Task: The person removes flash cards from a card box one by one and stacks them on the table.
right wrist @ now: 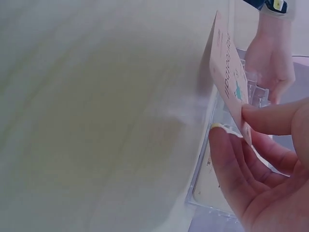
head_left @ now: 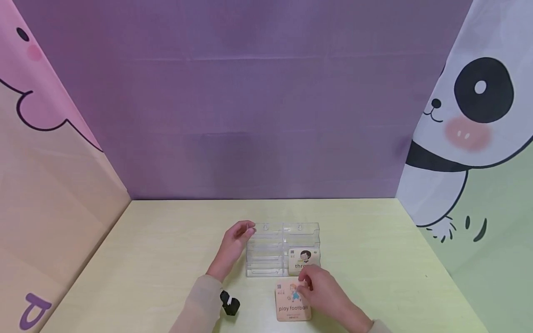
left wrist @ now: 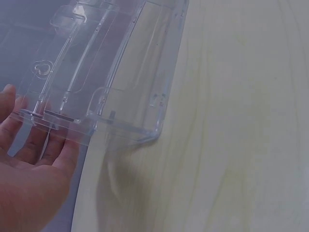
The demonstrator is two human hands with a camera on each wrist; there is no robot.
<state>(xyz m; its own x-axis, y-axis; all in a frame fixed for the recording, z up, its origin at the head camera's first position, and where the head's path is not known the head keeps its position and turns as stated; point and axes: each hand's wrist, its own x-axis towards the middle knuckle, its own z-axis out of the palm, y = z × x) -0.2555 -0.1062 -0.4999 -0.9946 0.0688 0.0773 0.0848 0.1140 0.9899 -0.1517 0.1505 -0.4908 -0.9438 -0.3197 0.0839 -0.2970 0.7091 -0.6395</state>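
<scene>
My left hand [head_left: 231, 246] grips the upper left edge of a clear plastic card rack [head_left: 265, 241], thumb on one face and fingers behind, as the left wrist view shows. The rack has two columns of stepped pockets. In its lower right pocket sits a card [head_left: 296, 257] with a child's picture and a word starting "thr", partly covered by my right hand [head_left: 326, 287]. A pink card [right wrist: 227, 67] reading "play football" is pinched at its upper edge between my right thumb and fingers. It stands tilted in front of the rack, printed side towards the head camera.
A small black object [head_left: 230, 303] with a white band is by the left sleeve [head_left: 201, 296]. The pale wood-grain table [head_left: 166, 231] meets a purple cloth backdrop [head_left: 262, 101]. Printed cloth panels flank it, with a panda [head_left: 483, 134] on the right.
</scene>
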